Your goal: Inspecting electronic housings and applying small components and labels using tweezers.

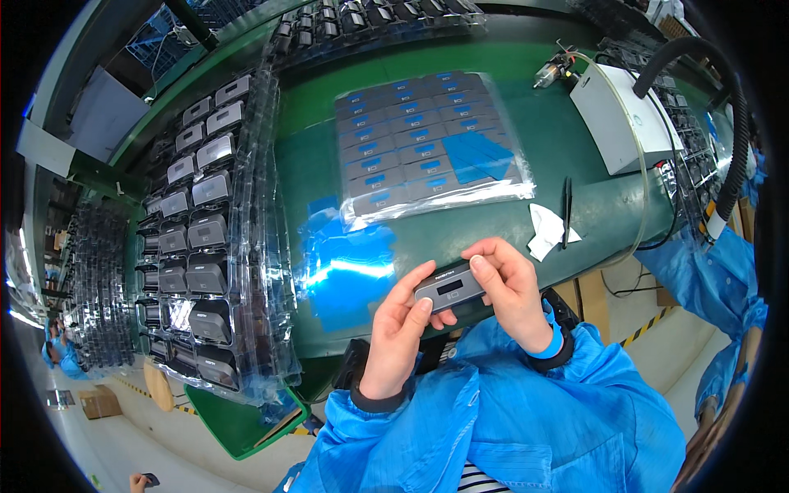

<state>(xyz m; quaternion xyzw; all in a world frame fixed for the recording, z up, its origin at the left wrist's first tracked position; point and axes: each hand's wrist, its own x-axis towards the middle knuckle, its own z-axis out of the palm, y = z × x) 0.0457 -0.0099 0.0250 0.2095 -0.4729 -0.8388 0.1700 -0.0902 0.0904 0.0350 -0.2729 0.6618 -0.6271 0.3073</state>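
Observation:
Between my two hands is a small grey electronic device casing point(436, 297) with a dark rectangular window, held just over the table's near edge. My left hand point(398, 333) grips its left end, thumb on the front face. My right hand point(514, 296) pinches the right end, its thumb near the upper corner. Beyond them lies a sheet of grey panels with blue tabs point(374, 148) on clear plastic. Loose blue film pieces point(475, 156) rest on its right part. Nearer my left hand, a shiny blue transparent film point(349, 283) covers part of the green table point(460, 226).
Stacked clear trays point(267, 222) of grey casings stand on the left. To the right are a white tissue point(544, 230), a slim black tool point(567, 205) and a white box point(616, 115) beneath a black hose point(730, 156). A green bin point(234, 419) sits below. Another person's blue sleeve point(707, 271) shows at right.

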